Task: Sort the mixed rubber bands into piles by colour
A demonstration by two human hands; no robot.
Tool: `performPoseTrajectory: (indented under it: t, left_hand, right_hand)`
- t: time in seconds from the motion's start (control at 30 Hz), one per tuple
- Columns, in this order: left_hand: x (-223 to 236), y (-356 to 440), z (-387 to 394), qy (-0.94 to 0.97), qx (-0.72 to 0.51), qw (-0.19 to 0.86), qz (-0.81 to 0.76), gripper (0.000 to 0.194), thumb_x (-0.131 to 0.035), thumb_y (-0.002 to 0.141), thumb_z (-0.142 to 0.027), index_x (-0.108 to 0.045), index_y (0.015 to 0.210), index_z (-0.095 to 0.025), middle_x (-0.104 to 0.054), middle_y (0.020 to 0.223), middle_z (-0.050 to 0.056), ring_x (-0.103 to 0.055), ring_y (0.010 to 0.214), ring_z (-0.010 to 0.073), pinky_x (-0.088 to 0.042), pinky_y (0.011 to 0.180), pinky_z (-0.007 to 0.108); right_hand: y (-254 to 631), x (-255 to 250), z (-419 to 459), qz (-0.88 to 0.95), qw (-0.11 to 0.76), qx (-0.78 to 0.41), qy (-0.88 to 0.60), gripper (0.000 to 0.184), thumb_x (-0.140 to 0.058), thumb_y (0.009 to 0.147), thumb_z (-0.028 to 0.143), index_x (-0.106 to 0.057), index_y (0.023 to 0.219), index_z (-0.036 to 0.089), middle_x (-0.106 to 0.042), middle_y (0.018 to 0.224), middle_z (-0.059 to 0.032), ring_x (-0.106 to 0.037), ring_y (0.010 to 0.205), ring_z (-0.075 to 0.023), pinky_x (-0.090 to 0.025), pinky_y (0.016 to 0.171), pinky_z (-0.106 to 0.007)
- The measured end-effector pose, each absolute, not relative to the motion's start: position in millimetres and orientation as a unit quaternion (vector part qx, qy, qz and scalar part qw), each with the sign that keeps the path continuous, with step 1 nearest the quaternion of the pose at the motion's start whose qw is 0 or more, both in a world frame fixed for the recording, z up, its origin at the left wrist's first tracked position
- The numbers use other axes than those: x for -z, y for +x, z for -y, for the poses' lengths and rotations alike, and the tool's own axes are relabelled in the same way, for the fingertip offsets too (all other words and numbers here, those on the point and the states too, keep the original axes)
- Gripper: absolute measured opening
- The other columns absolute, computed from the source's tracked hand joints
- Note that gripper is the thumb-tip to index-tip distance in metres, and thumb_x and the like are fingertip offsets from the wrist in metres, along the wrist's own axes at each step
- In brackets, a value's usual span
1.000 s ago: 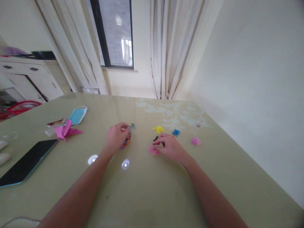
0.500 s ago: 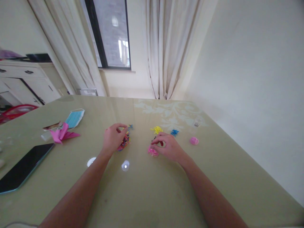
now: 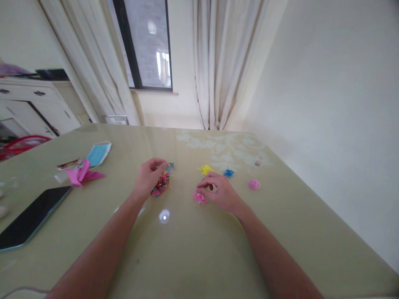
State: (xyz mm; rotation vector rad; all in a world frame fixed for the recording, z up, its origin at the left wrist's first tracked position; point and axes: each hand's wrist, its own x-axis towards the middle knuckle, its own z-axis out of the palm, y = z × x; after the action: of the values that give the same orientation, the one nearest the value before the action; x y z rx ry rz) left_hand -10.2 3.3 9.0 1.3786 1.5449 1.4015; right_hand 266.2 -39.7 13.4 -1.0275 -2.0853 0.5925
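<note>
My left hand [image 3: 149, 176] is closed in a pinch at the far edge of a mixed pile of small coloured rubber bands [image 3: 161, 185]. A few blue bands [image 3: 170, 166] show just beyond its fingertips. Over a small heap of pink bands [image 3: 200, 198], my right hand [image 3: 222, 192] is curled with thumb and forefinger together. Whatever either pinch holds is too small to make out. Behind the right hand lie a yellow heap [image 3: 205, 169] and a blue heap [image 3: 228, 173]. Something dark between them is mostly covered by the right hand.
A pink round lump [image 3: 254, 184] and a small clear object [image 3: 258, 162] lie to the right. On the left are a phone [image 3: 34, 216], a pink folded-paper shape [image 3: 82, 173] and a blue face mask [image 3: 99, 154]. A wall borders the table's right side.
My left hand has shifted slightly up and left, uncovering more of the mixed pile. The right hand remains nearly in place over the pink heap, still pinched.
</note>
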Motion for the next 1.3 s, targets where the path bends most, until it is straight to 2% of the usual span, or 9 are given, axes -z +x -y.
performPoseTrajectory:
  t: [0.13, 0.33, 0.53, 0.67, 0.83, 0.93, 1.07, 1.2, 1.3]
  left_hand:
    - [-7.9, -4.9, -0.1, 0.487, -0.559, 0.42, -0.524, 0.059, -0.087, 0.063, -0.069, -0.074, 0.091, -0.019, -0.074, 0.078, 0.002, -0.059, 0.058, 0.0133, -0.047, 0.049, 0.024]
    - [-4.5, 2.6, 4.4, 0.49, -0.555, 0.443, -0.505, 0.059, -0.089, 0.065, -0.068, -0.074, 0.094, -0.019, -0.077, 0.087, 0.004, -0.063, 0.064, 0.0134, -0.05, 0.052, 0.022]
    - [-9.8, 35.1, 24.3, 0.509, -0.564, 0.481, -0.438, 0.049, -0.089, 0.071, -0.063, -0.075, 0.092, -0.02, -0.081, 0.095, 0.008, -0.074, 0.087, 0.0205, -0.061, 0.084, 0.035]
    - [-12.3, 52.5, 38.6, 0.54, -0.553, 0.482, -0.413, 0.04, -0.088, 0.076, -0.056, -0.077, 0.09, -0.02, -0.081, 0.092, 0.007, -0.075, 0.09, 0.0228, -0.062, 0.089, 0.038]
    - [-12.1, 58.3, 45.7, 0.558, -0.535, 0.488, -0.406, 0.036, -0.086, 0.079, -0.053, -0.077, 0.09, -0.02, -0.08, 0.091, 0.007, -0.075, 0.088, 0.0235, -0.062, 0.087, 0.039]
    - [-9.1, 58.2, 43.9, 0.554, -0.538, 0.479, -0.417, 0.036, -0.086, 0.078, -0.052, -0.077, 0.09, -0.02, -0.08, 0.09, 0.007, -0.075, 0.088, 0.0233, -0.062, 0.086, 0.038]
    - [-2.5, 54.3, 35.4, 0.536, -0.56, 0.436, -0.456, 0.039, -0.085, 0.078, -0.055, -0.076, 0.092, -0.02, -0.081, 0.092, 0.007, -0.075, 0.089, 0.0229, -0.061, 0.088, 0.039]
    - [1.3, 50.4, 28.1, 0.493, -0.594, 0.437, -0.463, 0.045, -0.083, 0.078, -0.059, -0.07, 0.095, -0.02, -0.083, 0.103, 0.011, -0.076, 0.093, 0.0234, -0.061, 0.087, 0.04]
    - [1.5, 50.4, 27.1, 0.475, -0.605, 0.449, -0.455, 0.047, -0.083, 0.078, -0.06, -0.066, 0.097, -0.02, -0.083, 0.109, 0.013, -0.077, 0.093, 0.0232, -0.061, 0.086, 0.04]
  right_hand:
    - [263.1, -12.9, 41.9, 0.801, 0.377, -0.222, -0.409, 0.007, -0.08, 0.091, 0.014, -0.082, 0.085, 0.019, -0.069, 0.08, -0.0012, -0.057, 0.07, -0.0138, -0.044, 0.069, -0.027]
    - [253.4, -13.9, 48.0, 0.786, 0.387, -0.225, -0.427, 0.012, -0.074, 0.098, 0.022, -0.081, 0.088, 0.019, -0.072, 0.085, -0.0036, -0.061, 0.074, -0.0152, -0.046, 0.072, -0.028]
    - [238.9, -11.9, 56.1, 0.706, 0.414, -0.319, -0.479, 0.029, -0.072, 0.1, 0.046, -0.08, 0.104, 0.019, -0.078, 0.083, -0.005, -0.067, 0.068, -0.0166, -0.049, 0.064, -0.027]
    - [233.5, -12.9, 62.0, 0.673, 0.418, -0.387, -0.472, 0.041, -0.069, 0.099, 0.057, -0.08, 0.105, 0.017, -0.075, 0.073, -0.0032, -0.068, 0.06, -0.016, -0.049, 0.057, -0.025]
    - [233.3, -10.7, 60.8, 0.676, 0.418, -0.377, -0.476, 0.029, -0.064, 0.103, 0.039, -0.08, 0.089, 0.019, -0.077, 0.073, -0.0033, -0.07, 0.059, -0.0156, -0.052, 0.058, -0.025]
    - [236.2, -9.1, 56.6, 0.674, 0.418, -0.369, -0.485, 0.023, -0.063, 0.104, 0.028, -0.081, 0.092, 0.02, -0.081, 0.081, -0.0039, -0.074, 0.065, -0.0166, -0.056, 0.065, -0.027]
    - [240.5, -9.1, 54.0, 0.734, 0.403, -0.263, -0.48, 0.011, -0.071, 0.1, 0.021, -0.082, 0.097, 0.021, -0.08, 0.087, -0.0042, -0.073, 0.077, -0.0182, -0.055, 0.077, -0.03]
    - [236.5, -2.7, 58.8, 0.835, 0.291, -0.143, -0.444, 0.007, -0.081, 0.095, 0.022, -0.083, 0.102, 0.022, -0.076, 0.11, -0.0082, -0.069, 0.102, -0.0237, -0.051, 0.091, -0.037]
    - [228.2, 5.1, 63.4, 0.881, 0.201, -0.067, -0.423, 0.002, -0.08, 0.096, 0.021, -0.082, 0.097, 0.022, -0.072, 0.12, -0.0097, -0.064, 0.109, -0.0261, -0.046, 0.095, -0.041]
